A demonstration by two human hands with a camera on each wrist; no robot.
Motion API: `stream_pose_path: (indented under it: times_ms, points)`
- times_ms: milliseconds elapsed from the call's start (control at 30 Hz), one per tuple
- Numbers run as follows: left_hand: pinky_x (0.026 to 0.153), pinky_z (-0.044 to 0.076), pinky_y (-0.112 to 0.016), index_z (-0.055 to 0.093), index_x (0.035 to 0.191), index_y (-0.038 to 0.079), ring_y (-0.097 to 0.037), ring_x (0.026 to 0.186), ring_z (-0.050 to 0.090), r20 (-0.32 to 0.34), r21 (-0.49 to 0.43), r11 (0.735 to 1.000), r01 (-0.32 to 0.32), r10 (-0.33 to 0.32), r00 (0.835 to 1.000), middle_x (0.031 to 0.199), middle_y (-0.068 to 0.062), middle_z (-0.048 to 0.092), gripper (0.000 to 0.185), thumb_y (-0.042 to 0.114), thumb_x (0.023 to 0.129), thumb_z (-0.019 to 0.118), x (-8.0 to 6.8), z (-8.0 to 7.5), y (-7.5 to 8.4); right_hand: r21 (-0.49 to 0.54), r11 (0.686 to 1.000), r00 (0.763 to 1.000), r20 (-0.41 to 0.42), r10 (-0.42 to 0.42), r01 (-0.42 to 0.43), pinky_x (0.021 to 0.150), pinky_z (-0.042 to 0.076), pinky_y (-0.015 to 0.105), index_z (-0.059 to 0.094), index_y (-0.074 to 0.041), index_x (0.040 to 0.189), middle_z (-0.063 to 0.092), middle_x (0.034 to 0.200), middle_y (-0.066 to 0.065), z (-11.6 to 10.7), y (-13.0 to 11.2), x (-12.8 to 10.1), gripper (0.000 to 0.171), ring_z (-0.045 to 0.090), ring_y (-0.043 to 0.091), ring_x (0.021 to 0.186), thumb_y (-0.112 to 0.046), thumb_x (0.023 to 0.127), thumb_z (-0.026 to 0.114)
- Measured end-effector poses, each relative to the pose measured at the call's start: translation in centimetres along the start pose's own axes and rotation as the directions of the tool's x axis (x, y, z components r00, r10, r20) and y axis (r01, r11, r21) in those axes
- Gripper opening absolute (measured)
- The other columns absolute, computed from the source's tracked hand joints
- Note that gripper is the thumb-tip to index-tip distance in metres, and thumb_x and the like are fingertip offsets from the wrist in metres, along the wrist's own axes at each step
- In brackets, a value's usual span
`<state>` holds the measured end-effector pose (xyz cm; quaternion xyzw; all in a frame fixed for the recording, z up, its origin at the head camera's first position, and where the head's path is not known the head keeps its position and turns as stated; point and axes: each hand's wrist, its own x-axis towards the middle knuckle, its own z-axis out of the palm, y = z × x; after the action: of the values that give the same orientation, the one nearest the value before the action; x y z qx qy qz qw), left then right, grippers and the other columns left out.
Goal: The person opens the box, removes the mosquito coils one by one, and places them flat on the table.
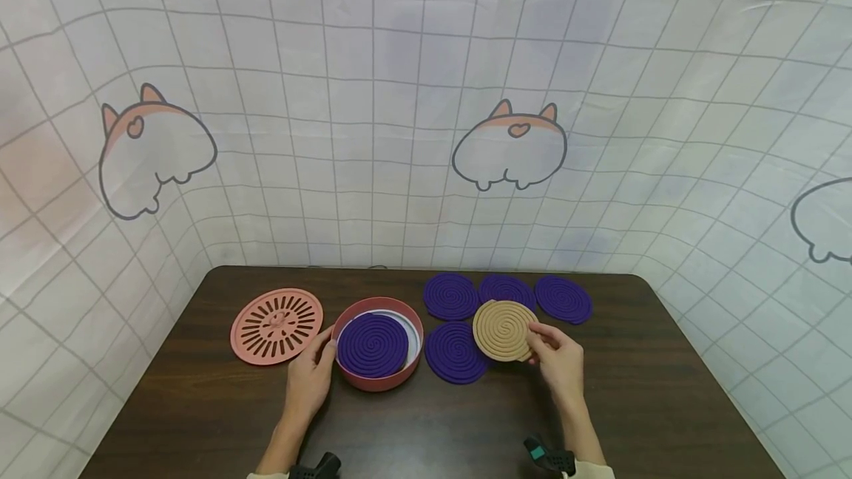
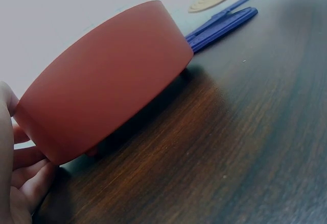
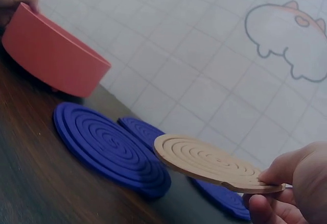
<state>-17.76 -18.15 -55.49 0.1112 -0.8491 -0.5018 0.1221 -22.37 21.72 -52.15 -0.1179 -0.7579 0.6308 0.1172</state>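
Note:
A tan mosquito coil (image 1: 502,330) is pinched by my right hand (image 1: 558,358) at its right edge, thumb on top and fingers beneath. It is held up off the table, as the right wrist view (image 3: 209,160) shows. My left hand (image 1: 311,374) grips the left side of a round, red mosquito coil holder (image 1: 379,384), thumb at the rim and fingers against the outer wall. A purple mosquito coil (image 1: 373,346) lies in the holder over a white lining (image 1: 414,338). In the left wrist view the holder's wall (image 2: 107,76) hides what is inside.
A pink slotted lid (image 1: 276,326) lies left of the holder. Several purple coils (image 1: 450,296) lie on the dark wooden table (image 1: 433,435) to its right, one partly under the tan coil in the head view. A white gridded curtain (image 1: 373,228) stands behind the table.

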Motion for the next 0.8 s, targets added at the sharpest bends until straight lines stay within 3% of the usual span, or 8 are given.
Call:
stream_pose_path:
  times_ms: [367,800]
  points:
    - [0.105,0.047,-0.051,0.06,0.141,0.016,-0.03,0.129,0.059,0.0,-0.005,1.0,0.001,-0.001,1.0,0.139,-0.011,0.063,0.041,0.034,0.104,0.05,0.0,-0.1,0.0,-0.036,0.999,0.999,-0.016,0.039,-0.039,0.052,0.055,0.023,0.072,0.004,0.114,0.069,0.075,-0.011,-1.1,0.7,0.1,0.025,0.057,0.005,0.053,-0.004,0.09,0.071]
    - [0.105,0.048,-0.05,0.061,0.139,0.017,-0.029,0.128,0.06,-0.014,-0.004,1.0,-0.011,0.01,1.0,0.136,-0.01,0.065,0.041,0.035,0.104,0.051,-0.1,0.0,0.1,-0.048,0.998,0.998,-0.037,0.047,-0.049,0.051,0.054,0.023,0.071,0.005,0.114,0.068,0.075,-0.008,-2.6,1.4,0.3,0.025,0.057,0.005,0.053,-0.005,0.091,0.07]
